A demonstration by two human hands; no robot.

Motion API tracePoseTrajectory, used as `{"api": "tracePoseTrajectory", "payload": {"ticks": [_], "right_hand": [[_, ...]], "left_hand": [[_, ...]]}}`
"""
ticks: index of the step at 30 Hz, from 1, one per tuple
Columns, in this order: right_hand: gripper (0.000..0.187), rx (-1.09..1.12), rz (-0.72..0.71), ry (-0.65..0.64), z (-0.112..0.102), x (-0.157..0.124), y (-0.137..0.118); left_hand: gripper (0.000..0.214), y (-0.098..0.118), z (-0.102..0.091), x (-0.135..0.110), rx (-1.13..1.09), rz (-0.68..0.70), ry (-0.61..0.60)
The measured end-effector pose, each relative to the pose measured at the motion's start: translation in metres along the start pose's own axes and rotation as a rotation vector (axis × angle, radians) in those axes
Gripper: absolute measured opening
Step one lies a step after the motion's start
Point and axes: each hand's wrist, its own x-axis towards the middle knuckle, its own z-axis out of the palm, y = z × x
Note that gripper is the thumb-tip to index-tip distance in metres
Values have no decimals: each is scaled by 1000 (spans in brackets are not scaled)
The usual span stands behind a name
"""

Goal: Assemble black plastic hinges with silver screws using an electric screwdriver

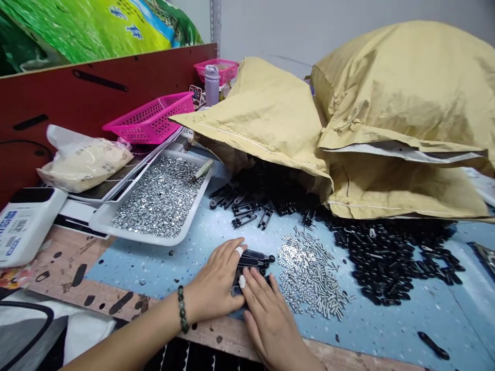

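Closed on a small stack of black parts [251, 263] at lower centre of the frame: the fingers [228, 263] of the left hand [214, 281] and the right hand [270, 322], curled over the stack from both sides and gripping it. Wrapped around one finger of each hand: white tape [238, 251]. Strung around the left wrist: a green bead bracelet [182, 309].

Piled just right of the hands: steel screws and nuts [309, 273], on a speckled blue mat [154, 268]. Heaped farther right: more black parts [390, 257], spilled from beneath yellow sacks [406, 103] across the upper right of the frame. Left of the hands: a white tray [139, 234], filled with steel nuts [158, 196], with a white-handled tool [201, 170] laid at its far corner.

Placed at upper left, beyond the tray: a pink basket [150, 118] and a white bag [83, 159], both against a red board [77, 93].
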Motion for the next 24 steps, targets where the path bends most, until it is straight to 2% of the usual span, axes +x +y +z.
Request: {"api": "tracePoseTrajectory", "payload": {"ticks": [3,6,7,10,12,14,15,18,20,22,24], "right_hand": [[49,29,47,8,3,2,-6],[49,148,59,3,-4,1,-3],[48,204,96,42,-8,-3,0],[41,361,330,327,-18,-17,15],[37,439,440,499,-24,-22,25],[37,500,407,564,-30,-17,31],[40,521,351,574,-33,-12,31],[52,553,142,532,-41,13,23],[46,565,43,463,-40,28,14],[34,572,64,429,-33,39,5],[30,585,200,415,-23,46,2]], "left_hand": [[85,0,-2,2,8,39,-54],[80,1,-2,3,26,62,-88],[77,1,-2,3,29,64,-83],[76,3,-5,1,-7,70,-38],[76,7,-12,-1,-96,23,4],[71,13,-25,-4,-305,-83,-6],[65,16,-31,-6,-472,-142,-56],[45,26,-45,-15,-1100,-346,-347],[37,28,-44,-20,-1441,-554,-478],[36,25,-40,-25,-1640,-769,-496],[39,19,-38,-29,-1750,-887,-477]]}}
